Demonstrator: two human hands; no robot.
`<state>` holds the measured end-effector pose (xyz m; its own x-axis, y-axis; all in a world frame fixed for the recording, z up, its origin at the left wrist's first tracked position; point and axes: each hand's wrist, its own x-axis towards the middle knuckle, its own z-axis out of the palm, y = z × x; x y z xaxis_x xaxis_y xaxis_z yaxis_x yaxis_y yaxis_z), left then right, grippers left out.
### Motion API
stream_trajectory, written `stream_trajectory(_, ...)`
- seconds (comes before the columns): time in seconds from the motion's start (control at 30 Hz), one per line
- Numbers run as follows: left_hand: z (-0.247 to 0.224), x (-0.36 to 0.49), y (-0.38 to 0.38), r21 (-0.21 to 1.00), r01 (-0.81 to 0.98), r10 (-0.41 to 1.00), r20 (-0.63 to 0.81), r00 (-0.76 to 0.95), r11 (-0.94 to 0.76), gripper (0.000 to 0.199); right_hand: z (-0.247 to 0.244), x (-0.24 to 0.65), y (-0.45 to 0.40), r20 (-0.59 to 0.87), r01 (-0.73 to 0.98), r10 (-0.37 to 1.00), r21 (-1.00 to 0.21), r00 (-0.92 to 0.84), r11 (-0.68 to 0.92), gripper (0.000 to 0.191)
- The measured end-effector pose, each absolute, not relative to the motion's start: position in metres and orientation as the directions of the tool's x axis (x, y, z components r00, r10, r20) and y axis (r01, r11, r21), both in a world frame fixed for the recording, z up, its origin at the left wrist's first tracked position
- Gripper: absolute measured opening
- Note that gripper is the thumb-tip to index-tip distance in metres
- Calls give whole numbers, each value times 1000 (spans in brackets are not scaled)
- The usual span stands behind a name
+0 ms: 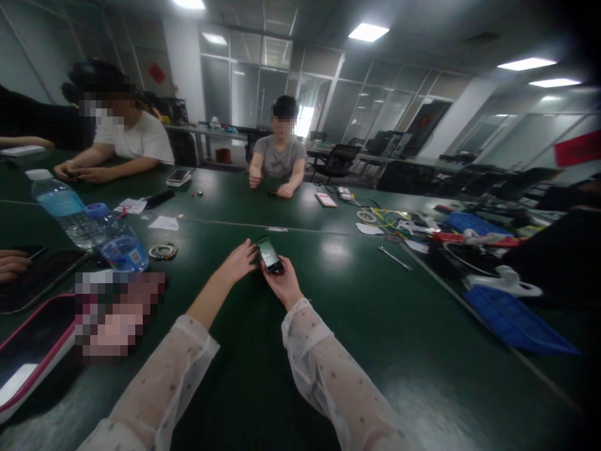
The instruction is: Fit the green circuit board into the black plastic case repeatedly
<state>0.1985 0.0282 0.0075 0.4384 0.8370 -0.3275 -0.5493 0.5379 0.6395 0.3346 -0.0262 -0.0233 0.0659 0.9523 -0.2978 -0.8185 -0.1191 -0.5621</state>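
A small black phone [269,255] with a lit screen is tilted up above the dark green table [357,326]. My right hand [282,283] grips its lower end from below. My left hand [238,261] reaches in from the left, its fingertips touching the phone's left edge near the top. Both of my arms wear sheer white dotted sleeves.
Two water bottles [117,241] lie at the left beside a tape roll [163,251]. A tablet in a pink case [28,351] sits near left. Blue trays [514,322], cables and a metal tool [395,258] crowd the right. Two people sit across the table.
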Motion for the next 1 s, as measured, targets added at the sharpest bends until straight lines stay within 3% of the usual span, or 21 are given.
stream_trajectory(0.3, -12, 197, 30, 526, -606, 802, -376, 464, 597, 28, -20, 329, -32, -310, -855, 951, -496, 10, -153, 14)
stream_trajectory(0.57, -39, 180, 35, 313, -769, 830, -184, 526, 557, 37, -24, 331, -31, -312, -892, 950, -429, -2, -143, 17)
stream_trajectory(0.7, -46, 179, 39, 299, -769, 824, -153, 546, 565, 38, -23, 331, -29, -318, -901, 948, -418, 23, -119, 11)
stream_trajectory(0.83, -44, 181, 37, 327, -762, 827, -158, 539, 559, 38, -24, 328, -27, -246, -821, 961, -569, 123, -41, 12)
stream_trajectory(1.0, -33, 188, 28, 394, -697, 794, -174, 583, 599, 42, -27, 321, -30, -72, -564, 957, -819, 279, 103, 32)
